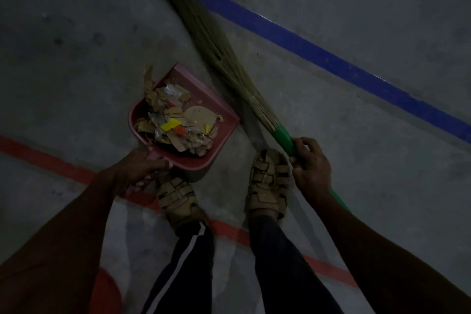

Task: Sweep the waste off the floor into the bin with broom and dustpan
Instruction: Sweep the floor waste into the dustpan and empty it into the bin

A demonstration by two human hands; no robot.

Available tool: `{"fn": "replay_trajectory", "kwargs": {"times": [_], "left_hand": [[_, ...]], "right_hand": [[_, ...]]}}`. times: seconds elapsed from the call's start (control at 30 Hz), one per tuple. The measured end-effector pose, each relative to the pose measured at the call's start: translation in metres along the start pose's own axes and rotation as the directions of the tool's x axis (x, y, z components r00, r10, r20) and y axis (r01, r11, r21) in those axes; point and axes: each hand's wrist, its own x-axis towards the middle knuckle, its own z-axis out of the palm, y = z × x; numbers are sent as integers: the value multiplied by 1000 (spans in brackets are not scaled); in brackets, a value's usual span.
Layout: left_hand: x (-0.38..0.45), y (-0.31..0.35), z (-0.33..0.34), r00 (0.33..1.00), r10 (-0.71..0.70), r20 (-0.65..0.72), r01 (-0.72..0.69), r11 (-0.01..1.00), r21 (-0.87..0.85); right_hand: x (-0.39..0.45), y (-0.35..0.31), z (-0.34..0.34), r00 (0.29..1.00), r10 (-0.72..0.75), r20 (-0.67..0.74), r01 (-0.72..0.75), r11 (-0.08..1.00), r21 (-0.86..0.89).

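Pink dustpan [183, 120] (loaded) in left hand [137, 171].

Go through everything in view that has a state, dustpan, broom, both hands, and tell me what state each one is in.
Pink plastic dustpan: loaded with waste, held by its handle.
Paper and plastic waste scraps: piled inside the dustpan.
Straw broom with green handle: bristles lying along the floor, handle held.
Left hand: grips the dustpan handle.
Right hand: grips the green broom handle.
Grey concrete floor: no loose waste visible.
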Motion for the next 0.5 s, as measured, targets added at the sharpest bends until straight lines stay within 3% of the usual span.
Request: {"fn": "replay_trajectory", "kwargs": {"times": [0.27, 0.5], "left_hand": [[-25, 5, 6, 998, 49, 29, -47, 997, -68], [-110, 29, 7, 983, 180, 29, -167, 953, -254]], "right_hand": [[-10, -21, -34, 999, -17, -33, 20, 998, 64], [-2, -81, -99, 975, -30, -221, 72, 981, 183]]}}
